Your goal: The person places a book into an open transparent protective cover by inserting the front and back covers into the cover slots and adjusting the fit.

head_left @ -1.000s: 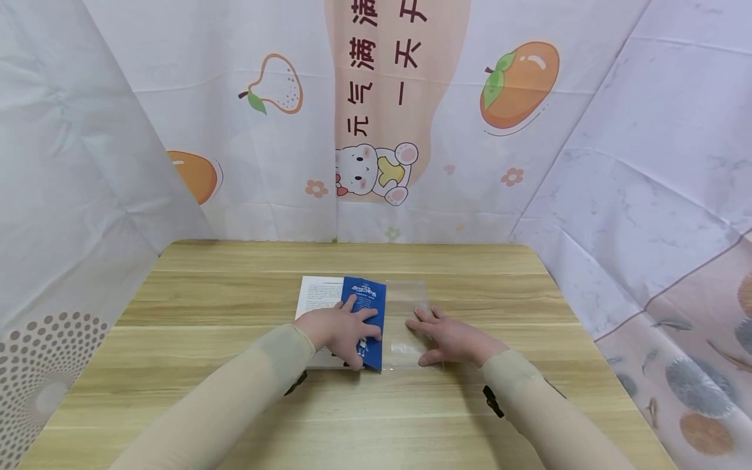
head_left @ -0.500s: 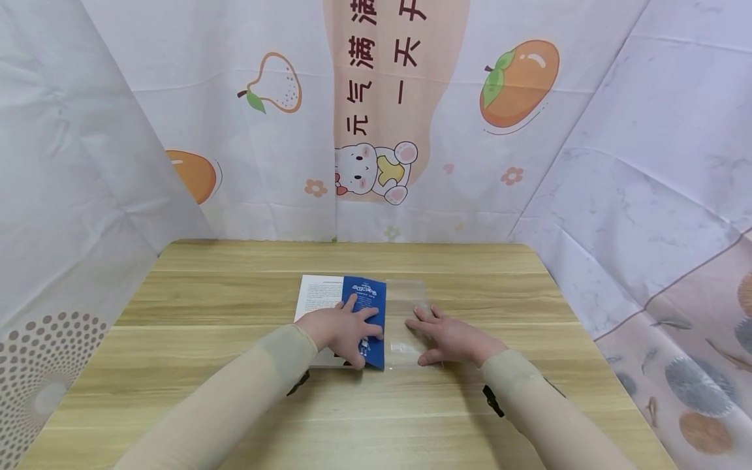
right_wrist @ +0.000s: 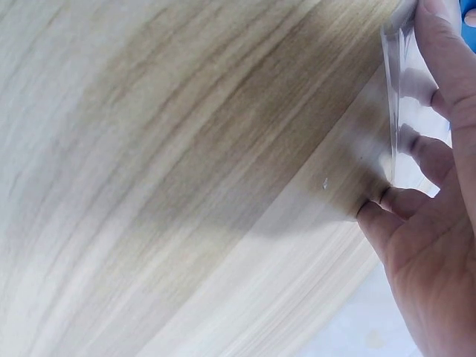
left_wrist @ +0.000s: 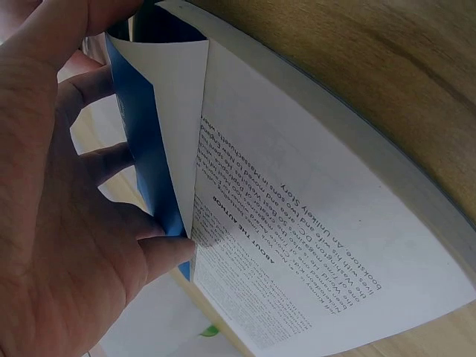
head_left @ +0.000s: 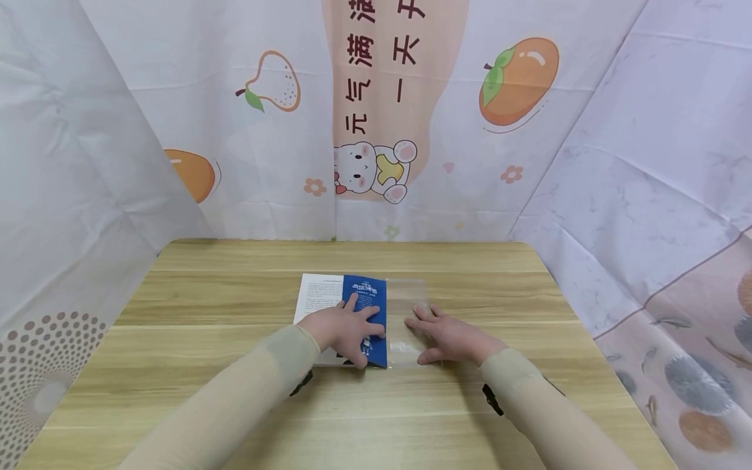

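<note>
A book lies on the table with a white printed page [head_left: 317, 297] showing and a blue cover flap [head_left: 370, 297] beside it. My left hand [head_left: 343, 331] rests across this flap, fingers spread. In the left wrist view the blue flap [left_wrist: 145, 126] bends up from the white page [left_wrist: 297, 193], which bears an "About the author" text. To the flap's right extends a clear plastic cover [head_left: 405, 294], lying over the table. My right hand [head_left: 449, 336] touches the plastic with outstretched fingers; the right wrist view shows the plastic's edge [right_wrist: 393, 89] under those fingers.
The wood-grain table [head_left: 235, 274] extends around the book on all sides. A white fabric backdrop [head_left: 264, 163] with printed fruit hangs behind its far edge. More fabric covers both sides. A dark strap [head_left: 492, 399] shows at my right wrist.
The blue flap's lower part has moved slightly right and lies flatter, its edge now straighter. My left hand has slid slightly right with it. The right hand stays on the plastic.
</note>
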A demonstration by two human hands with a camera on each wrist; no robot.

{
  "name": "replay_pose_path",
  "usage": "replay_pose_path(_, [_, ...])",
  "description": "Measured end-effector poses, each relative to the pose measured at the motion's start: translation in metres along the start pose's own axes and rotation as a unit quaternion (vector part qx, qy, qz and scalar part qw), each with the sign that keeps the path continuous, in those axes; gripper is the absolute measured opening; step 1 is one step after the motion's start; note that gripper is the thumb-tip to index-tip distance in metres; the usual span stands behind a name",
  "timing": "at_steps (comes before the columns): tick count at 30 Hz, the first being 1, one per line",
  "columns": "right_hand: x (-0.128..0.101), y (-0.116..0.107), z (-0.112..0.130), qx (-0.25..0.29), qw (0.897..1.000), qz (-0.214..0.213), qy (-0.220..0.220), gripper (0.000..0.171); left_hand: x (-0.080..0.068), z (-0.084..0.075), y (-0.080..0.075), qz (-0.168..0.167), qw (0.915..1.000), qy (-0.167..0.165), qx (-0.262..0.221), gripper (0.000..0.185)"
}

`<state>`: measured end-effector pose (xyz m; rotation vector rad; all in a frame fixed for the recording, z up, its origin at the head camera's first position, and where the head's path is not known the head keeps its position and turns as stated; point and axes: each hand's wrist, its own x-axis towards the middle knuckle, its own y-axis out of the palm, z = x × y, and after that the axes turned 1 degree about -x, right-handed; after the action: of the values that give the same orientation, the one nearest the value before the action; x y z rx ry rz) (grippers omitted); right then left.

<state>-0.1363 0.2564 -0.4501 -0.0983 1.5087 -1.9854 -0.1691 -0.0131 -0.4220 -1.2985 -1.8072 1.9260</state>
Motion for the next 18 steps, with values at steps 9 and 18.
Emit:
replay_pose_path(9, [0.0005, 0.0007, -0.0025, -0.007, 1.000, -0.001, 0.004, 0.082, -0.0006, -0.0033, -0.0011, -0.006, 0.9999, -0.009, -0.004, 0.066])
replay_pose_path(18, [0.0001, 0.0008, -0.0024, -0.003, 1.000, 0.000, -0.001, 0.081, 0.0001, -0.0053, -0.0009, -0.009, 0.9999, -0.011, 0.006, 0.065])
